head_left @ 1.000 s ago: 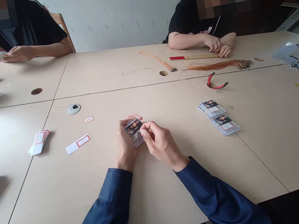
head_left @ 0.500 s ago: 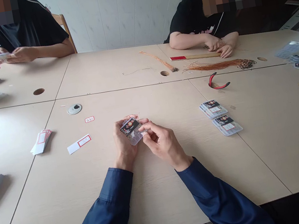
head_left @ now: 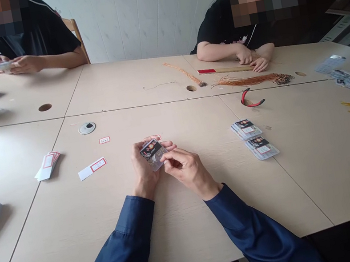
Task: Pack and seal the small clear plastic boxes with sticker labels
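Clear plastic packet (head_left: 154,154) sits clasped in the left hand (head_left: 144,169), fingers wrapped around its edge! And the right hand (head_left: 185,168) pinches its lower corner!

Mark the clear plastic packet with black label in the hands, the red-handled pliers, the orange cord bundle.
Clear plastic packet with black label (head_left: 152,150), head view, on the black label.
Red-handled pliers (head_left: 253,104), head view, on the lower handle.
Orange cord bundle (head_left: 254,80), head view, on the strands' middle.
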